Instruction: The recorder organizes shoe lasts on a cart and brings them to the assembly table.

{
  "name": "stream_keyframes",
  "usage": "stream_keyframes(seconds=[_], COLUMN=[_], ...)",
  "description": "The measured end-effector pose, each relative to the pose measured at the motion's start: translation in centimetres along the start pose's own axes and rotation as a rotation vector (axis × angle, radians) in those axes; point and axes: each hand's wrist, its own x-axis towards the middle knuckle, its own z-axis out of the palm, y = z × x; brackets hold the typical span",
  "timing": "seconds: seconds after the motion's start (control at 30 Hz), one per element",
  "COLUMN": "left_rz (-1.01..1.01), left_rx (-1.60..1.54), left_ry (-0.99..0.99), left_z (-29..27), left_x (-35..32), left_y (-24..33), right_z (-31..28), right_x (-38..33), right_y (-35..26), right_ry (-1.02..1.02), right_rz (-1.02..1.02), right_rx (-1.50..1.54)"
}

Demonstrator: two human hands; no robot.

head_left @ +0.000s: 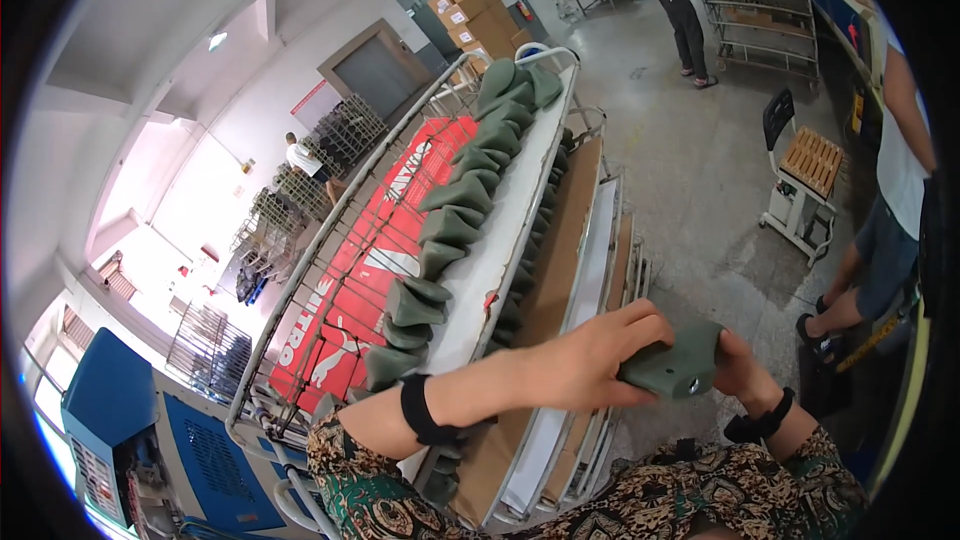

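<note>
Left hand (pixel 590 355) clamps a dark-green moulded piece (pixel 675 358) from its near side, thumb below and fingers curled over, while the right hand (pixel 738 368) closes on the opposite edge, as the head view shows. Held out ahead of the body and to the right of a tiered metal cart (pixel 530 185), the piece is clear of the cart's edge; the two-sided grip probably keeps it steady and lets it be turned. A small shiny spot shows on its face, too small to identify.

Across the cart's top tier, similar green pieces (pixel 452 228) stand close together in a long row, leaning on one another along a white board (pixel 465 315), an arrangement that likely saves space and keeps each within reach. Red printed sheeting (pixel 345 315) lies beside them, perhaps as a liner over the wire. More pieces show on the tier below, next to a brown board (pixel 565 255).

Behind the cart are stacked cartons (pixel 480 15); to its right, a slatted stool (pixel 812 158) stands near a co-worker (pixel 900 180). A blue-and-grey machine (pixel 215 450) sits at lower left.
</note>
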Motion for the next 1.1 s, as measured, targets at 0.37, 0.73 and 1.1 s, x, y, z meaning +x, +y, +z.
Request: stream_keyframes(seconds=[0.37, 0.73, 1.1], left_rz=[-0.548, -0.705, -0.66], left_rx=[0.827, 0.412, 1.119], left_ry=[0.176, 0.306, 0.041], left_z=[-19.0, -25.4, -22.3], left_x=[-2.9, -1.9, 3.5], left_y=[-22.4, -24.3, -29.0], right_z=[-3.6, -3.3, -1.1], right_x=[-6.2, -7.1, -6.6], right_y=[-0.3, -1.6, 0.5], right_ry=[0.716, 0.905, 0.813], right_rz=[-0.289, -0.456, -0.326], right_rx=[-0.174, -0.37, -0.382])
